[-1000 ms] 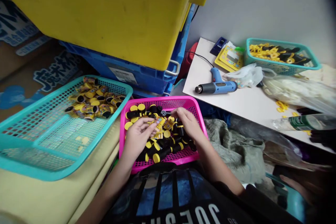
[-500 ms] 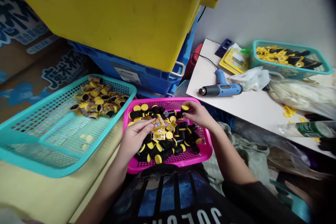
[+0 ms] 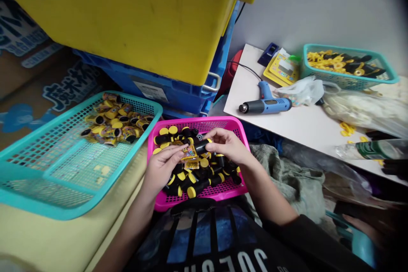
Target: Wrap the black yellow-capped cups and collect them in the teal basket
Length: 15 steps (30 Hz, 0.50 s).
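Over the pink basket (image 3: pixel 219 120), my left hand (image 3: pixel 164 165) pinches a printed yellow label sleeve (image 3: pixel 188 152) between thumb and fingers. My right hand (image 3: pixel 228 146) grips a black cylinder with a yellow cap (image 3: pixel 202 146) by its capped end. The cylinder's other end meets the sleeve's open side; I cannot tell how far inside it is. Beneath both hands, several more black cylinders with yellow caps (image 3: pixel 199 188) lie jumbled in the basket. Another printed yellow sleeve (image 3: pixel 191 165) lies just below the held one.
To the left, a turquoise basket (image 3: pixel 41 210) holds several labelled cylinders (image 3: pixel 111 123). A blue heat gun (image 3: pixel 266 106) lies on the white table (image 3: pixel 251 125) at right, near a turquoise basket of yellow and black parts (image 3: pixel 350 80). Yellow and blue crates (image 3: pixel 143 21) stand ahead.
My right hand has brought a capped black cylinder from the basket's right side leftward to the sleeve. My left hand still holds the sleeve in nearly the same place.
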{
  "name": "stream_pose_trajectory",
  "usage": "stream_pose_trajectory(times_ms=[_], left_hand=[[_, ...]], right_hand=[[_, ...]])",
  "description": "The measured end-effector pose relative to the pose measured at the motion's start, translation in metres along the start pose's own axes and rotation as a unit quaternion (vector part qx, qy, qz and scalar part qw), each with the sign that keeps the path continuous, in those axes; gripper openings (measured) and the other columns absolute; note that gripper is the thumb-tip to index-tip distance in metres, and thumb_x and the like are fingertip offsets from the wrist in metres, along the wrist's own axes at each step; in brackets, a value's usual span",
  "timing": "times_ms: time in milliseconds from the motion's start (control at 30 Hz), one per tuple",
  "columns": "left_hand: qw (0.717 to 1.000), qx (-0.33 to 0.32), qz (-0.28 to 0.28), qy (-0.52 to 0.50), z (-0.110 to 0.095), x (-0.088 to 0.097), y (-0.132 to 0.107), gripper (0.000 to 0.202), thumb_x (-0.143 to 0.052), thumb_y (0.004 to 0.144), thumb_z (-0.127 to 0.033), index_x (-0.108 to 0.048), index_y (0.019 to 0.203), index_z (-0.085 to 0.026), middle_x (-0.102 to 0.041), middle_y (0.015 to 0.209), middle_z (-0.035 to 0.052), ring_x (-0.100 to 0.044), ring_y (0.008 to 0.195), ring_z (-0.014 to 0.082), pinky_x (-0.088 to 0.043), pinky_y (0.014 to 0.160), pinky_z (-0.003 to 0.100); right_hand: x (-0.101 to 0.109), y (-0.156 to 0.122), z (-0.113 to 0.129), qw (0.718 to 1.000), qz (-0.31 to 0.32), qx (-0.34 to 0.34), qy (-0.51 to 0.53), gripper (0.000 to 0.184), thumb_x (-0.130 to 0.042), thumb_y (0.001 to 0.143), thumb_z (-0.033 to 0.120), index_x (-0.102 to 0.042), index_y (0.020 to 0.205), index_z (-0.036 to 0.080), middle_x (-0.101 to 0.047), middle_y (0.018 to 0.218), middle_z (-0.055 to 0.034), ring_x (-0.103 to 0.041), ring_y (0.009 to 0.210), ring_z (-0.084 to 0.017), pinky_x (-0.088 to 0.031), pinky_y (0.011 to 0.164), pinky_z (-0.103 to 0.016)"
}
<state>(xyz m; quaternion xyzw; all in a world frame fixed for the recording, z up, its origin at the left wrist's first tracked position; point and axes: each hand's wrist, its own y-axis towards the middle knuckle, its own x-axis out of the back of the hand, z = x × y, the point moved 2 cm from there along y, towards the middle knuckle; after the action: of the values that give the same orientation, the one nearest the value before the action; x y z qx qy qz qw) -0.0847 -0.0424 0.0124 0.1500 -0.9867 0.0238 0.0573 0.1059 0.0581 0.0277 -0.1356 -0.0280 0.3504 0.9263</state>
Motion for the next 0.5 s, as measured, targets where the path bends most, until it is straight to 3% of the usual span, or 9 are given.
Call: stream_pose_trajectory(times_ms=[100,300,367,500], left_hand=[[1.0,-0.014,0.013,0.018,-0.003,-0.001,0.002,0.024,-0.067,0.079,-0.038,-0.077,0.097,-0.023,-0.076,0.098,0.0058,-0.07,0.093,0.0216,-0.056,0.09,0.036],[0.993,0.061,0.041,-0.093,-0.005,-0.012,-0.001,0.035,-0.076,0.071,-0.035,-0.074,0.102,-0.02,-0.075,0.104,0.0068,-0.071,0.087,0.0208,-0.061,0.075,0.032],[0.988,0.078,0.035,-0.132,-0.004,-0.014,-0.003,0.037,-0.082,0.064,-0.03,-0.074,0.099,-0.02,-0.076,0.099,0.0059,-0.072,0.085,0.0194,-0.061,0.075,0.03],[0.977,0.095,0.037,-0.185,-0.001,-0.017,-0.006,0.032,-0.083,0.063,-0.023,-0.074,0.093,-0.02,-0.076,0.094,0.0036,-0.071,0.08,0.016,-0.06,0.075,0.027]], right_hand=[[-0.001,-0.002,-0.001,1.0,0.0,0.003,-0.022,0.059,-0.076,0.066,0.051,-0.057,0.1,0.008,-0.057,0.084,-0.0032,-0.053,0.071,-0.001,-0.045,0.065,-0.011],[-0.017,-0.002,-0.008,0.993,-0.045,0.061,-0.095,0.058,-0.08,0.061,0.048,-0.06,0.099,0.009,-0.058,0.089,-0.0039,-0.052,0.076,-0.002,-0.044,0.071,-0.012],[-0.027,-0.002,-0.016,0.995,-0.043,0.072,-0.052,0.058,-0.08,0.062,0.049,-0.06,0.1,0.01,-0.057,0.094,-0.0047,-0.052,0.08,-0.003,-0.044,0.073,-0.013],[-0.045,-0.002,-0.032,0.986,-0.004,0.041,0.159,0.06,-0.067,0.075,0.06,-0.055,0.11,0.013,-0.054,0.105,-0.0057,-0.053,0.084,-0.002,-0.046,0.075,-0.013]])
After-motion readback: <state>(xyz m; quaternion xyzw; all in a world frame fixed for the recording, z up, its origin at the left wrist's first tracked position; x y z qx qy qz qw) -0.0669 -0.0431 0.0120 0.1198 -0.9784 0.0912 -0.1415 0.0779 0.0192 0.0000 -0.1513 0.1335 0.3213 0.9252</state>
